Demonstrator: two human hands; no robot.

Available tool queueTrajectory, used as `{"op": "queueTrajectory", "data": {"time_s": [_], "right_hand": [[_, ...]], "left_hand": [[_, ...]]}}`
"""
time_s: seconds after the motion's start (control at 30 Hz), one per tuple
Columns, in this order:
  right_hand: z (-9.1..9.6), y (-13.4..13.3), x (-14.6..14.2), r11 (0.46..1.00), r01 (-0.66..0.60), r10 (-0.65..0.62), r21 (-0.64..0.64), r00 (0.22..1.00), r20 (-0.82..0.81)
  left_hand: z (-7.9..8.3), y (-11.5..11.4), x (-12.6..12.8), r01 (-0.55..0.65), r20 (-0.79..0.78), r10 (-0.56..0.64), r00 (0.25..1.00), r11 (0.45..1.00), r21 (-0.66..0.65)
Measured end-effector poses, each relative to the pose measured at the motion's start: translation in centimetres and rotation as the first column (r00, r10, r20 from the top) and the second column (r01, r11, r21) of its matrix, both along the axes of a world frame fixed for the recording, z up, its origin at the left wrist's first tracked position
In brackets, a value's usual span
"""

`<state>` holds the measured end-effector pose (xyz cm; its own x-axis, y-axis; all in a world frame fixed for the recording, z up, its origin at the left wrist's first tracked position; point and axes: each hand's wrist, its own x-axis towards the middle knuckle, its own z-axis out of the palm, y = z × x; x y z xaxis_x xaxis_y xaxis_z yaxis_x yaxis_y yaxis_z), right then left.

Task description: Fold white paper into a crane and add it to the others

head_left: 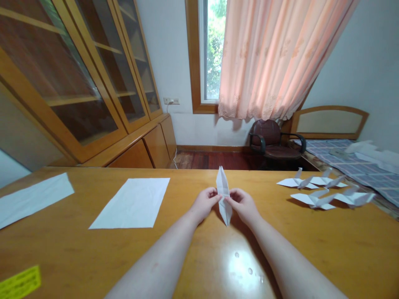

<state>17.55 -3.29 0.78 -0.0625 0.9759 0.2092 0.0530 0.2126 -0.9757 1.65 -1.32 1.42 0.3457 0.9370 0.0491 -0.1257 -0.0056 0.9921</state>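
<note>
Between my two hands is a folded white paper (pixel 223 189), a long narrow diamond shape with a split tip pointing away from me. My left hand (pixel 204 203) pinches its left edge, thumb on the front face and fingers curled behind. On the opposite edge, my right hand (pixel 243 204) grips in the same way, its thumb close to the other thumb. The paper is held near the table's far edge. Several folded paper cranes (pixel 314 198) with spread wings sit to the right of my right hand.
A flat white sheet (pixel 134 203) lies left of my hands on the wooden table (pixel 77 257). Farther left is another white paper (pixel 37 199), and a yellow label (pixel 20 284) is at the near left corner. Beyond the table stand a chair (pixel 269 139) and a glass-door cabinet (pixel 102 141).
</note>
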Motion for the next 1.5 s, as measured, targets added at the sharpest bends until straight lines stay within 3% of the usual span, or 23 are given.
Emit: {"op": "queueTrajectory", "data": {"time_s": [0.13,0.23,0.4,0.6,0.77,0.9,1.0,1.13,1.3,1.5], "right_hand": [[0.1,0.0,-0.3,0.997,-0.067,0.062,-0.038,0.991,-0.116],[0.0,0.1,-0.3,0.996,-0.080,0.073,-0.044,0.987,-0.144],[-0.2,0.2,-0.2,0.996,-0.080,0.072,-0.049,0.986,-0.152],[0.2,0.3,-0.1,0.995,-0.002,-0.009,-0.103,0.994,-0.107],[0.1,0.2,-0.2,0.956,-0.145,0.126,-0.254,0.988,-0.088],[-0.2,0.1,-0.2,0.938,-0.190,0.169,-0.290,0.981,-0.096],[-0.3,0.2,0.0,0.949,-0.169,0.154,-0.268,0.985,-0.076],[-0.1,0.3,0.4,0.979,-0.039,0.041,-0.200,0.999,0.005],[0.0,0.4,0.5,0.989,0.029,-0.020,-0.145,0.998,0.064],[-0.3,0.8,0.5,0.983,0.038,-0.053,-0.178,0.995,-0.080]], "left_hand": [[0.2,-0.1,0.0,0.039,0.039,-0.039,0.998,0.999,0.000],[-0.1,-0.1,0.1,0.098,0.096,-0.090,0.991,0.991,-0.085],[-0.7,-0.1,0.1,0.126,0.048,-0.121,0.992,0.984,-0.128],[-0.4,-0.2,0.1,0.022,-0.054,-0.027,0.998,0.995,-0.095],[-0.9,0.2,0.2,-0.088,-0.030,0.086,0.996,0.994,-0.071],[-1.0,0.2,0.2,-0.135,-0.056,0.130,0.990,0.988,-0.078],[-1.0,0.0,0.4,-0.035,-0.024,0.033,0.999,0.993,-0.113],[-1.0,-0.3,0.5,0.082,-0.032,-0.087,0.996,0.988,-0.131],[-1.0,-0.3,0.3,0.085,-0.067,-0.096,0.993,0.984,-0.154],[-1.7,0.1,0.2,0.048,-0.225,-0.074,0.971,0.992,-0.118]]}}
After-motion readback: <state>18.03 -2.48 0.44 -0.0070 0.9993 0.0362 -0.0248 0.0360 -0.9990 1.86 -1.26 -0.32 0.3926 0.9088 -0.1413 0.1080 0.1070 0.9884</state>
